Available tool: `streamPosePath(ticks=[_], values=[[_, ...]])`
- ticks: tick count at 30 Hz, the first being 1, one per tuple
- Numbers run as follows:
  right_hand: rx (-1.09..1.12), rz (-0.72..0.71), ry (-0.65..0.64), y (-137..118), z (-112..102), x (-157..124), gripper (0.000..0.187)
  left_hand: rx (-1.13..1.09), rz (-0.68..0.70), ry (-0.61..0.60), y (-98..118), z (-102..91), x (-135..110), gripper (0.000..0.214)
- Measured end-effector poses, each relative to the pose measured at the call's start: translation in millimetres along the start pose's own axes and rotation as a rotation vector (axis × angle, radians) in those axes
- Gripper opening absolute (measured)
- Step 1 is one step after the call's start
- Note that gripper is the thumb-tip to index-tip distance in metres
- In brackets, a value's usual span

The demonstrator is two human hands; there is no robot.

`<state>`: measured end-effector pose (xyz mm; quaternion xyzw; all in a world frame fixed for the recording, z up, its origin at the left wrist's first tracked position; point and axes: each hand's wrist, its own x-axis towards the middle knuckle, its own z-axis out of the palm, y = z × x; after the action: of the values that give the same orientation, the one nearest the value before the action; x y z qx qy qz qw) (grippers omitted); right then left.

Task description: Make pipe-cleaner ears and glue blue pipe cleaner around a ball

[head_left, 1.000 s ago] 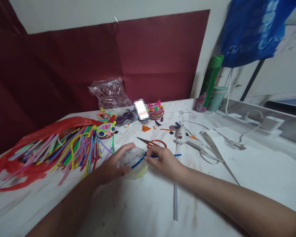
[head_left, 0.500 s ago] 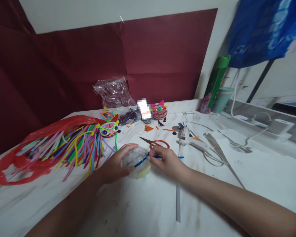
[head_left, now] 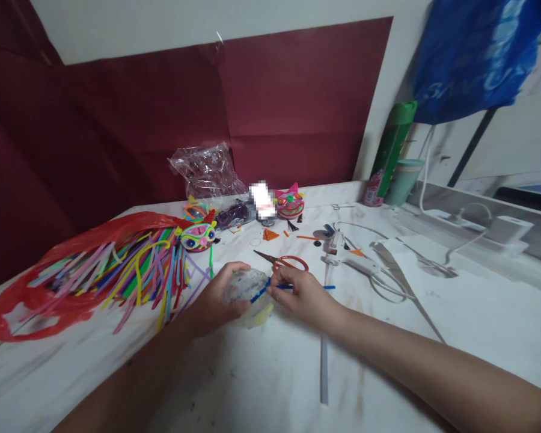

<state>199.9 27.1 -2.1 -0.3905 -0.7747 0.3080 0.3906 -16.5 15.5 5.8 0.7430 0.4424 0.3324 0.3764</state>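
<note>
Since the frame just before, the thumb of the left hand (head_left: pixel 219 297) has crept a little to the right along the blue pipe cleaner (head_left: pixel 260 291), so less of it shows; the right hand (head_left: pixel 300 294) has barely changed place, and the whole view has shifted very slightly.

The left hand's fingers curve round the left side of a translucent rounded form (head_left: pixel 246 284), clasping it between the thumb on the near side and the other fingers on the far side. The right hand's thumb and forefinger are pinched together on the pipe cleaner at the form's right edge, its loose end sticking out to the right beyond that hand. Both things are near the middle of the worktop (head_left: pixel 252 379); whether the form rests on it or is held just above, I cannot tell.

The step in hand looks like laying the pipe cleaner along the form's surface. From here, the next move seems to call for a steady left grip and a light right pinch that guides the strip along the curve.

Just beyond the right hand lie orange-handled scissors (head_left: pixel 276 260), with a white glue gun (head_left: pixel 354 261) to their right. Far left of them sits a lion-head figure (head_left: pixel 198 236), beside a heap of coloured pipe cleaners (head_left: pixel 137 270) on a red plastic bag (head_left: pixel 126 221).
</note>
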Motion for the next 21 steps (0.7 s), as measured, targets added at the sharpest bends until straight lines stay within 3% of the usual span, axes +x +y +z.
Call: streamPosePath(ticks=[8, 15, 21], values=[[-0.065, -0.035, -0.014, -4, -3, -2, 0.004, 0.002, -0.069, 0.037, 11, 6.4, 0, 0.060], [-0.489, -0.519, 0.137, -11, -10, -8, 0.013, -0.005, -0.065, 0.040, 20, 10.5, -1, 0.055], [-0.560, -0.620, 0.070, -11, -4, -8, 0.018, 0.117, -0.048, 0.094, 26, 12.3, -1, 0.054]])
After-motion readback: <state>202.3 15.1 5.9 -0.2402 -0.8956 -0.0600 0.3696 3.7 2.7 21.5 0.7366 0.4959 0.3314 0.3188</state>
